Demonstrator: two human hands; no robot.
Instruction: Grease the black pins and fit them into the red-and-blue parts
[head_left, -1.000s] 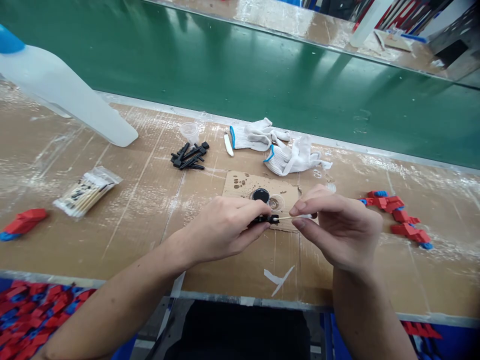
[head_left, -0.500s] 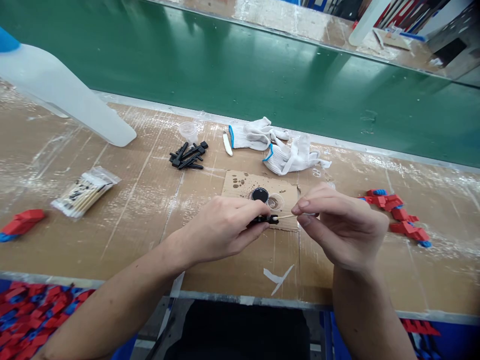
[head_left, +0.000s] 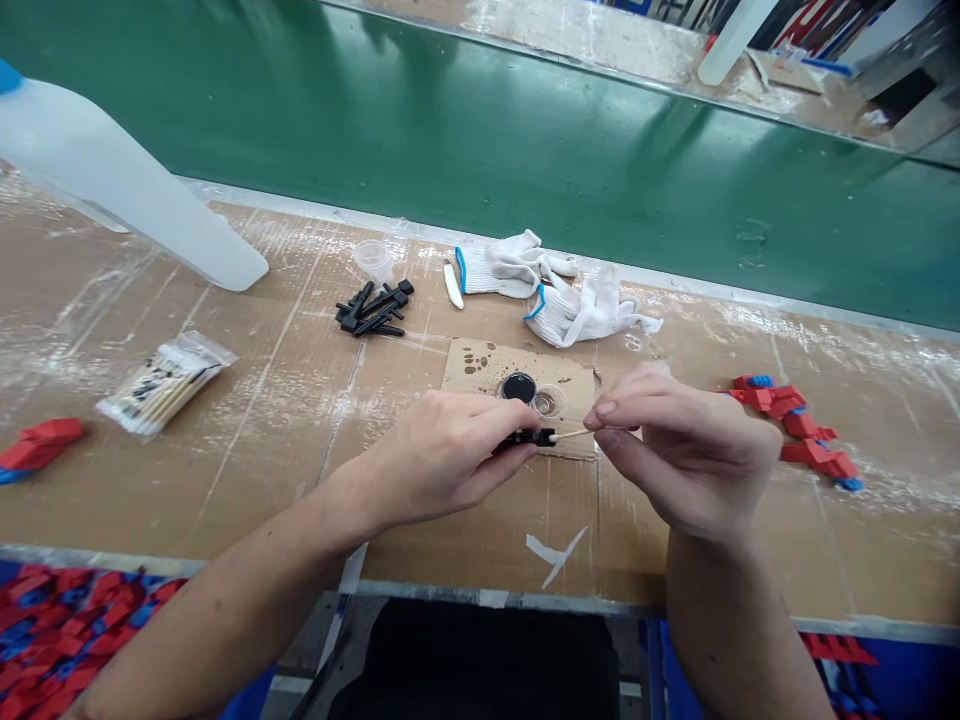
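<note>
My left hand (head_left: 442, 455) is closed around a small black plastic part (head_left: 531, 437), whose end sticks out past my fingertips. My right hand (head_left: 679, 455) pinches a cotton swab (head_left: 568, 435) between thumb and forefinger, and the swab's white tip touches the end of the black part. Both hands hover just above a stained cardboard scrap (head_left: 480, 362). A small black cap (head_left: 518, 386) and a small clear cup (head_left: 550, 402) sit on that scrap right behind my hands.
A pile of black parts (head_left: 373, 308), a clear cup (head_left: 373, 259) and white gloves (head_left: 559, 296) lie further back. A bag of swabs (head_left: 161, 382) sits left, red and blue pieces (head_left: 801, 432) right. A white bottle (head_left: 120, 195) lies far left; a green conveyor belt (head_left: 525, 140) runs behind.
</note>
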